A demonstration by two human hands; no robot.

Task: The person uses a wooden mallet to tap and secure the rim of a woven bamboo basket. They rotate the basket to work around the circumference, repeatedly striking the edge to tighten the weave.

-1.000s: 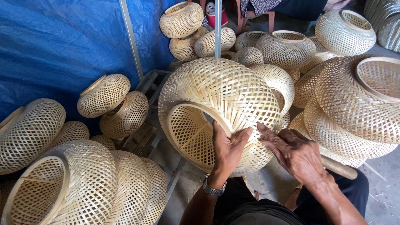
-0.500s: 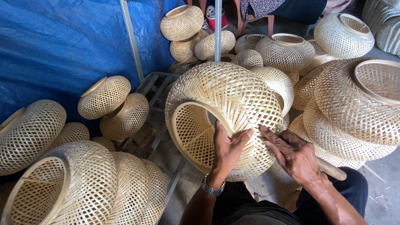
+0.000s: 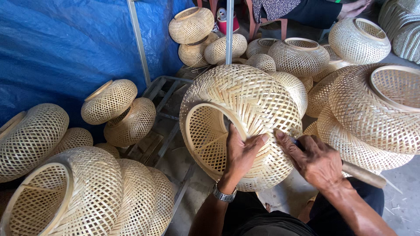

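A large round woven bamboo basket (image 3: pixel 245 100) lies on its side in front of me, its open rim (image 3: pixel 197 131) facing left. My left hand (image 3: pixel 241 155), with a wristwatch, presses on the basket's lower wall, thumb up by the rim and fingers spread over the weave. My right hand (image 3: pixel 316 161) sits just to the right, fingertips against the same wall. It grips a tool with a wooden handle (image 3: pixel 363 175) that sticks out to the right; the tool's tip is hidden under the fingers.
Several similar woven baskets (image 3: pixel 74 196) are piled at lower left, left (image 3: pixel 118 105), at the back (image 3: pixel 192 24) and at right (image 3: pixel 376 109). A blue tarp (image 3: pixel 65 43) hangs at left. A metal frame (image 3: pixel 168 94) lies on the floor. Another person (image 3: pixel 306 8) sits at the top.
The basket has turned and shifted slightly right in my hands. Both hands have stayed on its lower wall, working at the same spot.
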